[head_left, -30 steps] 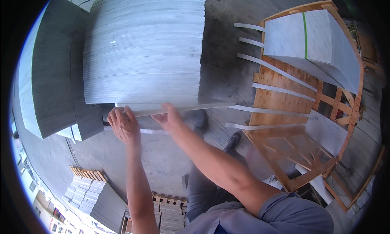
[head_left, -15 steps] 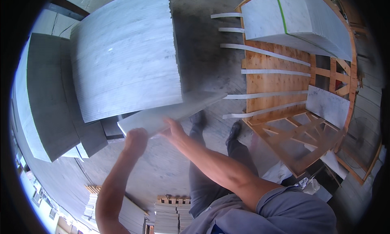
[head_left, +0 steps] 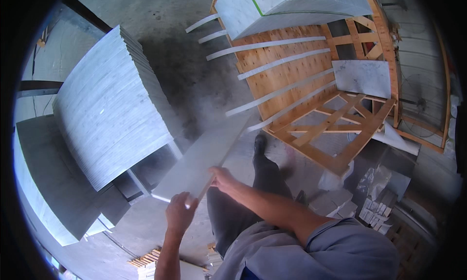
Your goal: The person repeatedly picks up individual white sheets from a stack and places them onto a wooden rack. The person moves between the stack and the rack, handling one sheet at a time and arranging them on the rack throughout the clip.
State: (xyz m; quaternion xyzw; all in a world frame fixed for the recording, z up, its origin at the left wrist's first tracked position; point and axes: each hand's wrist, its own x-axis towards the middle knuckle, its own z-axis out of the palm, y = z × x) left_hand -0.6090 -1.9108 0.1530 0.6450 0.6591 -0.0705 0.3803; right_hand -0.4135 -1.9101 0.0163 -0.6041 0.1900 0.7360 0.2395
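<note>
Both hands hold a long, thin pale grey stone slab [head_left: 194, 156], tilted and slanting away toward the upper right. My left hand [head_left: 181, 211] is closed on its near end, fingers over the edge. Farther up, my right hand [head_left: 222, 178] grips the right long edge. The slab's far end is blurred and reaches close to the white strips [head_left: 270, 97] that lie across the crate. Left of the slab, apart from my hands, stands a big block of stacked slabs [head_left: 109, 107].
A wooden crate [head_left: 282, 78] at the right has a slatted frame [head_left: 335, 158] on its near side. Inside are strapped slabs [head_left: 253, 12] and one marbled slab [head_left: 362, 78]. Another grey stack [head_left: 46, 168] stands far left. Plastic wrap [head_left: 377, 178] and stone pieces lie lower right.
The slab has swung away from the block of stacked slabs toward the crate, both hands still on it. My view has turned right, and my legs have shifted.
</note>
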